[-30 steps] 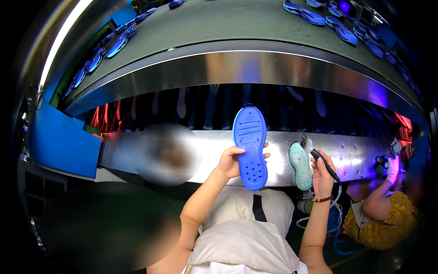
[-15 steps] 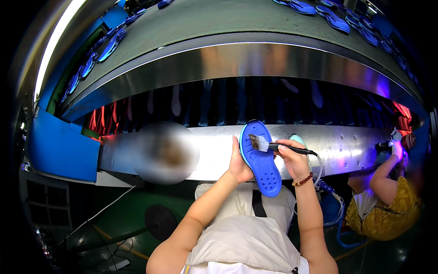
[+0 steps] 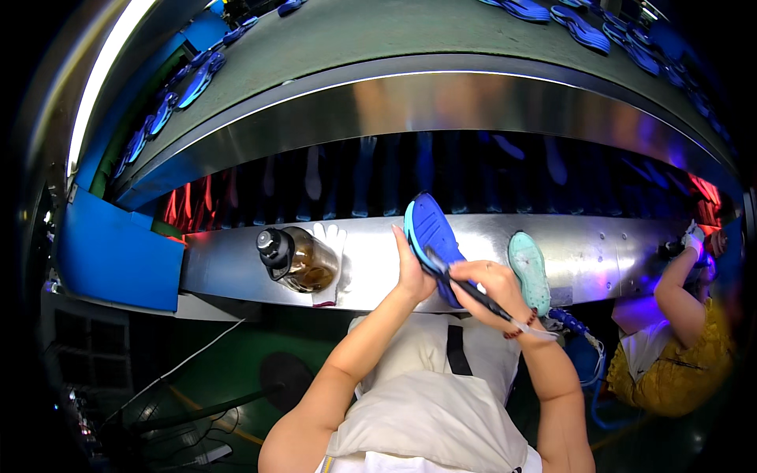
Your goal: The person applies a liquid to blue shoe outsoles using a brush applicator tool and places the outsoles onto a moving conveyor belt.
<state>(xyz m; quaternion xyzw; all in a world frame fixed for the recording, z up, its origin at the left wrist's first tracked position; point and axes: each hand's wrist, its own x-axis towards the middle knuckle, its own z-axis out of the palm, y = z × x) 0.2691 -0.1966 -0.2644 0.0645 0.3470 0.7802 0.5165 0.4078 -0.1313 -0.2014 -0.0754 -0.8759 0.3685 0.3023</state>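
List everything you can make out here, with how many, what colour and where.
Ledge: one, silver, centre
Belt: one, grey-green, top
Belt soles: several, blue, top left and right
Blue sole: one, blue, centre
Brush: one, black-handled, at blue sole
Green sole: one, pale green, ledge, right
Bottle: one, brown, black-capped, ledge, left
Glove: one, white, bottle's right side
Panel: one, blue, left
Light: one, white, upper left
Co-worker: one, yellow-clothed, right
Left hand: one, bare, gripping blue sole
Right hand: one, bare, gripping brush

Ledge point(image 3: 367, 256) is passable between glove point(image 3: 339, 256) and blue sole point(image 3: 433, 225); bottle point(image 3: 309, 260) blocks left.
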